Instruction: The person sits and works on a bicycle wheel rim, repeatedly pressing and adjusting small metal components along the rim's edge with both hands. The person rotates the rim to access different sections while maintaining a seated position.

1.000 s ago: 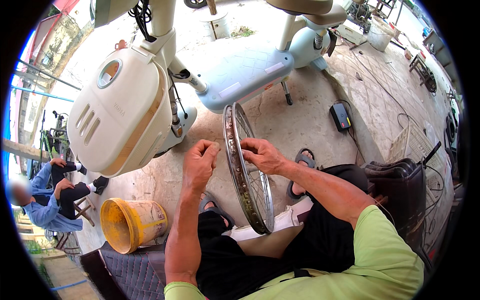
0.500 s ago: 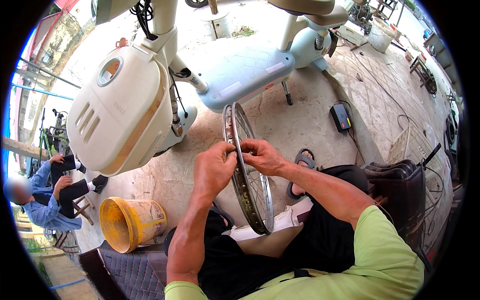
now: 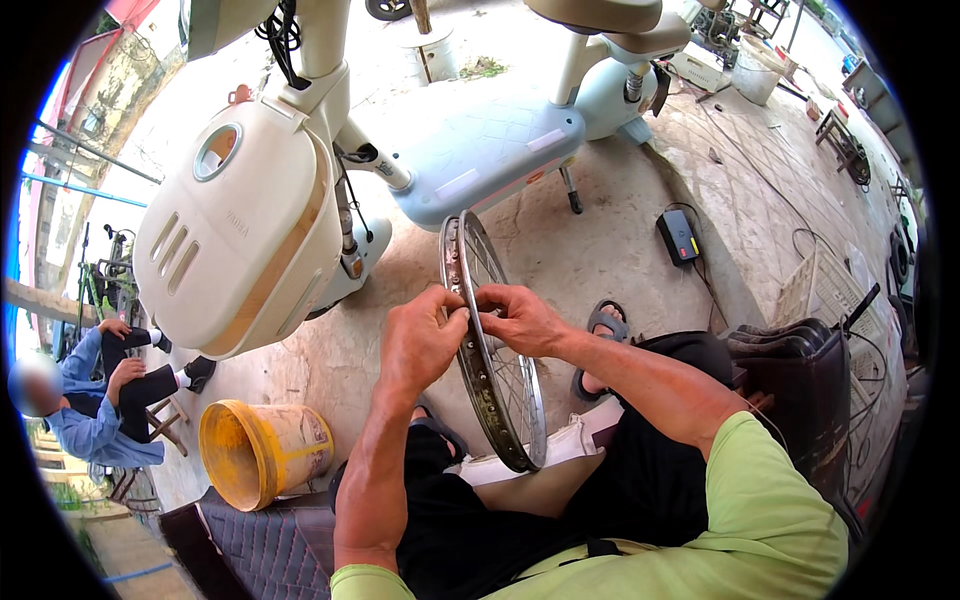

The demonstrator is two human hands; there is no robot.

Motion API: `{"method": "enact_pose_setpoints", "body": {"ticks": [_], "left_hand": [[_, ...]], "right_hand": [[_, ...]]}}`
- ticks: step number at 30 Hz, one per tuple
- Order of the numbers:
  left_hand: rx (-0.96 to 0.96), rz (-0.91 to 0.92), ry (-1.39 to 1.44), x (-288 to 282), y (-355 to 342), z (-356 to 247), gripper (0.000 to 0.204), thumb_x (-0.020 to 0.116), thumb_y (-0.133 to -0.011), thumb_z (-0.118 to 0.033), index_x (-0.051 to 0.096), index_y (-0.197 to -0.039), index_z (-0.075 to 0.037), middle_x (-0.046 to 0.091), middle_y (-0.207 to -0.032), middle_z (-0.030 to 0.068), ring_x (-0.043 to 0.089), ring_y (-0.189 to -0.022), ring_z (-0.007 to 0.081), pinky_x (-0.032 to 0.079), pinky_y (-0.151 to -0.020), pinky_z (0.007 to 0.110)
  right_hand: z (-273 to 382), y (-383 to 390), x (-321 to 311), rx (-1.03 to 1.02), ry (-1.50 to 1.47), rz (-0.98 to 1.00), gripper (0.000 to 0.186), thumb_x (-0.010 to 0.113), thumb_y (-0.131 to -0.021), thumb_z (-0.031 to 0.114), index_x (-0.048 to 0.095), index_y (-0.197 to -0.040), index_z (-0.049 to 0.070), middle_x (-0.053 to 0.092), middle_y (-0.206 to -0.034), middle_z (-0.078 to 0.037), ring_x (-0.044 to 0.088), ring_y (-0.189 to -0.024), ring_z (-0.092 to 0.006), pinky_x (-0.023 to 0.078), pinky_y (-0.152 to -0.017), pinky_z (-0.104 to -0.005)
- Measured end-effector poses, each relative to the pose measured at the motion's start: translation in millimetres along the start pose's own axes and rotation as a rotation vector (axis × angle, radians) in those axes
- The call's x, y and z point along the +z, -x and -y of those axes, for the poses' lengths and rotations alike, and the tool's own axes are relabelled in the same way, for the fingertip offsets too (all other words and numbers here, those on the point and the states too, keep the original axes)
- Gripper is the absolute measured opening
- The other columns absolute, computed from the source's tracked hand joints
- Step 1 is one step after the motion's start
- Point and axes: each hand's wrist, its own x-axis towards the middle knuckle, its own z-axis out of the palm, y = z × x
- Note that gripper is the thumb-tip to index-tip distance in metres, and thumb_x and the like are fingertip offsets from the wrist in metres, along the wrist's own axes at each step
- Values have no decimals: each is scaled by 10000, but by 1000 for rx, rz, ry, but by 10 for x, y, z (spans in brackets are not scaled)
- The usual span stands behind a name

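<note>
A bare metal spoked wheel rim [image 3: 487, 405], with no tyre on it, stands upright between my knees, its row of holes facing my left. Spokes [image 3: 513, 385] show on its right side. My left hand [image 3: 425, 332] is closed at the outer channel, thumb and forefinger pressed against the rim. Across from it, my right hand [image 3: 522, 320] is closed in a pinch at the rim's spoke side. The fingertips hide any small part between them. The rim's lower end rests by a pale cloth-like piece [image 3: 540, 465] over my lap.
A cream and pale-blue electric scooter [image 3: 480, 165] stands ahead. At left are a yellow-rimmed bucket [image 3: 265, 455] and a seated person [image 3: 90, 400]. A black charger box [image 3: 680, 236] lies on the concrete at right, near a dark padded seat [image 3: 795, 370] and a plastic crate [image 3: 825, 290].
Both hands and the upper rim have shifted very slightly left. The grip on the rim looks the same.
</note>
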Motion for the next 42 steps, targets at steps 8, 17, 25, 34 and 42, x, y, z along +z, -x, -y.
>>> {"method": "enact_pose_setpoints", "body": {"ticks": [8, 17, 25, 34, 42], "left_hand": [[20, 6, 15, 56, -32, 15, 191, 711, -812, -170, 710, -958, -47, 605, -606, 96, 580, -541, 192, 478, -572, 355], [125, -207, 157, -311, 155, -261, 403, 681, -906, -149, 620, -1290, -42, 471, -569, 26, 434, -531, 111, 422, -535, 314], [129, -587, 810, -939, 257, -302, 488, 527, -1034, -156, 415, -1478, 10, 386, -567, -52, 294, -425, 26, 251, -377, 216], [65, -536, 1165, -1117, 293, -189, 538, 510, -1036, -129, 318, -1512, 30, 387, -595, -30, 317, -433, 50, 297, -374, 220], [26, -602, 1169, -1129, 299, -201, 486, 538, -1030, -147, 402, -1480, -25, 389, -577, -18, 288, -405, 60, 278, -365, 230]], "right_hand": [[24, 15, -31, -37, -7, 15, 231, 635, -969, 115, 648, -1160, -14, 710, -1023, -73, 649, -935, -126, 526, -839, -286], [45, -32, 24, -36, 132, -40, 269, 626, -978, 150, 646, -1208, 12, 688, -1013, -50, 596, -892, -101, 508, -783, -291], [98, 5, 50, 77, 180, -50, 216, 632, -975, 145, 652, -1098, -32, 713, -971, -90, 635, -877, -132, 532, -825, -319], [-4, 2, 15, 64, 166, -32, 209, 623, -981, 132, 652, -1119, -23, 704, -975, -62, 623, -893, -110, 525, -839, -304], [-69, -3, 4, 63, 88, -30, 236, 638, -979, 154, 651, -1144, -14, 699, -1005, -54, 617, -911, -105, 524, -836, -301]]}}
